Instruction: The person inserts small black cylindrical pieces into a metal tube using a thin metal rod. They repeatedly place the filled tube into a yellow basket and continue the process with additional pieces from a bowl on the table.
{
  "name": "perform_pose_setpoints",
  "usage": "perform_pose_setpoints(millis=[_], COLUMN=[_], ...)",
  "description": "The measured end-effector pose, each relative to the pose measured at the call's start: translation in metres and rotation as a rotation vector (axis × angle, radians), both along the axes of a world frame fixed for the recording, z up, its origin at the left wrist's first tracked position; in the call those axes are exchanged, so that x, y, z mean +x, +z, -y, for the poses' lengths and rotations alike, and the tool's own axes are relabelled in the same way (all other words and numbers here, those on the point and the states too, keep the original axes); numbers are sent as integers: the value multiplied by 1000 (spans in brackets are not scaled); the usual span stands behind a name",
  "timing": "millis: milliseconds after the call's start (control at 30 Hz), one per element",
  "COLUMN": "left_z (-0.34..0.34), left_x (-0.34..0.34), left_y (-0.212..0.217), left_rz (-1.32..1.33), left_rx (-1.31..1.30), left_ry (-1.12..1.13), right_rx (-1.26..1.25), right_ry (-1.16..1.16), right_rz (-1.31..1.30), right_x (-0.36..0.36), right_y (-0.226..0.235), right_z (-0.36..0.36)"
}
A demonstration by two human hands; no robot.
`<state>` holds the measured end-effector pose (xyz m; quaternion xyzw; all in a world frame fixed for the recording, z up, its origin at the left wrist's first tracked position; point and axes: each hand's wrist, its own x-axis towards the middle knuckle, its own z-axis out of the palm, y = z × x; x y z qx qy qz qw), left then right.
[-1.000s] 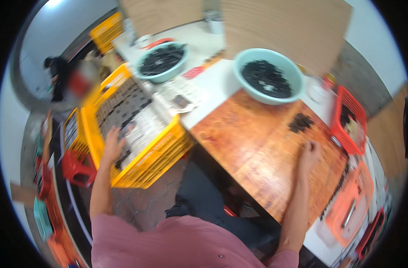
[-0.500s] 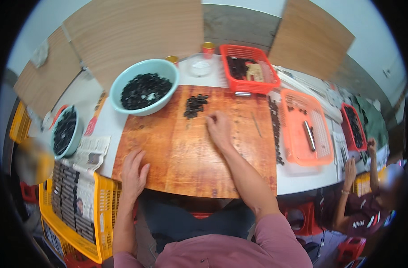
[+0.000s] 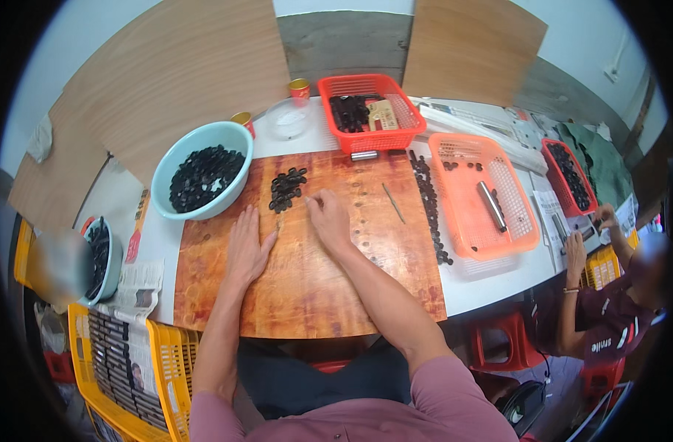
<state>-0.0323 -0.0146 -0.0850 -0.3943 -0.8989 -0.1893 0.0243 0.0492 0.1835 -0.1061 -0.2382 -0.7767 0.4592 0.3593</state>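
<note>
On the brown wooden board (image 3: pixel 292 302) lies a small pile of flat, shiny black pieces (image 3: pixel 286 189). My left hand (image 3: pixel 248 243) rests flat, its fingers stretched out, to the left of and just nearer than this pile. Close to the pile's right side is my right hand (image 3: pixel 328 221), its fingers curled in and touching the board. Whatever those fingertips hold, if anything, is hidden. A thin stick-like tool (image 3: pixel 393 202) lies on the board to the right of my right hand. Beyond my left hand, a pale blue basin (image 3: pixel 176 214) holds many similar black pieces.
A red basket (image 3: pixel 373 140) stands behind the board; an orange basket (image 3: pixel 454 247) with a metal cylinder (image 3: pixel 491 206) is at right, beside a row of black pieces (image 3: pixel 428 210). A yellow crate (image 3: pixel 176 368) stands front left. Another person's hand (image 3: pixel 574 254) works at far right.
My left hand has moved from the board's left front part forward and right, beside the pile. My curled right hand has come slightly closer to the pile. The camera view has turned right.
</note>
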Motion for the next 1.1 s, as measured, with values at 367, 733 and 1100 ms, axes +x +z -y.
perform_pose_setpoints(millis=[367, 733, 1100], left_z=[2, -6, 4], left_x=[-8, -3, -3], left_y=[-9, -9, -4], left_rz=[-2, 33, 33], left_rx=[79, 129, 116], left_ry=[21, 54, 60], right_rx=[-37, -8, -246], right_ry=[39, -44, 48], right_rz=[16, -150, -125], right_x=[2, 0, 2], right_y=[3, -15, 7], right_z=[4, -10, 3])
